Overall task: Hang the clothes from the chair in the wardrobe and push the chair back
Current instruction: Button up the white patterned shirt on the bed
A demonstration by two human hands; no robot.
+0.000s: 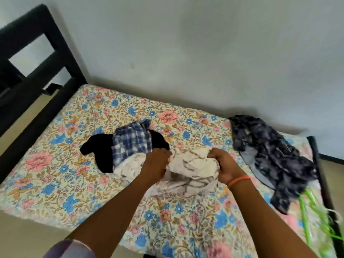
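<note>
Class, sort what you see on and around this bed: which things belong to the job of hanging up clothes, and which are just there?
Job:
white garment, gripped by left hand and right hand
plaid shirt
black garment
dark patterned garment
green hangers

Just there:
floral bedsheet
black bed frame
wall

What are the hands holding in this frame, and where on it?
Both hands grip the white garment lying on the bed: the left hand bunches its left side, the right hand its upper right edge. Which part of the garment cannot be told.
</note>
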